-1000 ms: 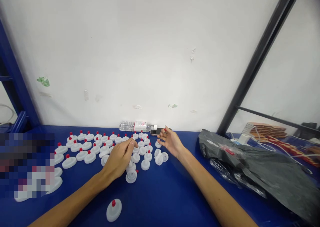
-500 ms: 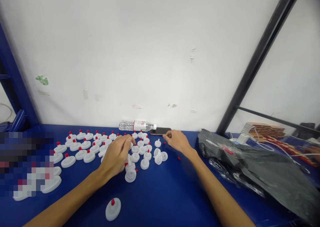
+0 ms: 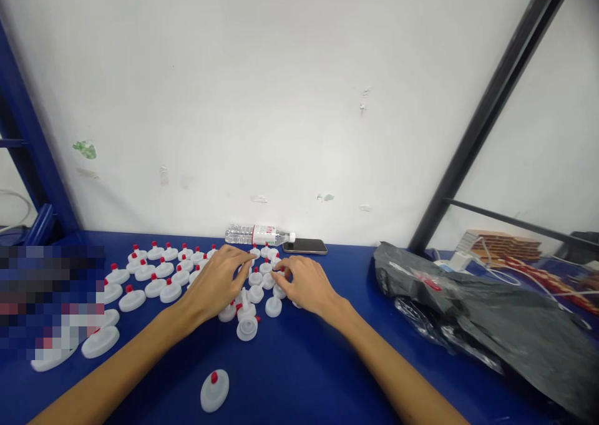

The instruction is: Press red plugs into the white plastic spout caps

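Observation:
White plastic nozzle caps with red tips [image 3: 169, 291] stand spread over the blue table. My left hand [image 3: 216, 284] reaches in among them, its fingers bent and drawn together over the middle of the group. Whatever its fingertips hold, if anything, is hidden. Facing it, my right hand [image 3: 306, 284] is curled, thumb and fingers close together beside a few white caps without red tips [image 3: 273, 306]; what it pinches cannot be made out. Just in front of my left hand lies an overturned white cap [image 3: 247, 329]. One red-tipped cap [image 3: 214, 392] sits alone near the front edge.
A clear water bottle [image 3: 257, 234] lies along the wall, with a phone [image 3: 305, 246] beside it. On the right, a grey plastic bag [image 3: 486, 312] covers much of the table near a dark metal post [image 3: 461, 156]. A blurred patch hides the left edge.
My right hand has moved left from beside the phone to the caps, close to my left hand. The loose red tips at the right no longer show. My left hand has stayed nearly in place.

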The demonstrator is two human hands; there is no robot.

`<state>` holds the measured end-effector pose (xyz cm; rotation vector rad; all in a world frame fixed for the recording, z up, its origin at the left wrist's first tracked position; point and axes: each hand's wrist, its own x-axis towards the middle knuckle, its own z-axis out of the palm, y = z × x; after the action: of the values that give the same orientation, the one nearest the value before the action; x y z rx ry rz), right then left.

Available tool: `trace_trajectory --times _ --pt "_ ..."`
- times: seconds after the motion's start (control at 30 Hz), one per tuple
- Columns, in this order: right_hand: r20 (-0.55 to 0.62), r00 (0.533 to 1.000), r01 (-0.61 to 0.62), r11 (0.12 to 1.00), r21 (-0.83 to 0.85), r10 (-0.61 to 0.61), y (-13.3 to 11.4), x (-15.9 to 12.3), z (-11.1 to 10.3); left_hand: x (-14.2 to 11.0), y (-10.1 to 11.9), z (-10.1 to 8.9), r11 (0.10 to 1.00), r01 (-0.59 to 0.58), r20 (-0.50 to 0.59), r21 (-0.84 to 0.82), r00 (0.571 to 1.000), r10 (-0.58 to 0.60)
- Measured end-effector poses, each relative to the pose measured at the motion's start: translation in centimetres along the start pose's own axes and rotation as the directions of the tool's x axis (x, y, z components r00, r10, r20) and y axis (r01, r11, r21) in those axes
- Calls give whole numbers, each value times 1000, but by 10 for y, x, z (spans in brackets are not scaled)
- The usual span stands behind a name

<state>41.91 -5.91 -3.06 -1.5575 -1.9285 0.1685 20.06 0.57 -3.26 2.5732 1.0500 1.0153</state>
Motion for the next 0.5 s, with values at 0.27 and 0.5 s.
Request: trace_trajectory --times 0.27,0.5 --pt "51 999 8 997 78 -12 5 6 -5 0 -3 6 996 -76 130 48 989 69" --pt "78 997 -5 985 175 -9 5 8 -9 1 -4 8 996 -77 149 45 986 70"
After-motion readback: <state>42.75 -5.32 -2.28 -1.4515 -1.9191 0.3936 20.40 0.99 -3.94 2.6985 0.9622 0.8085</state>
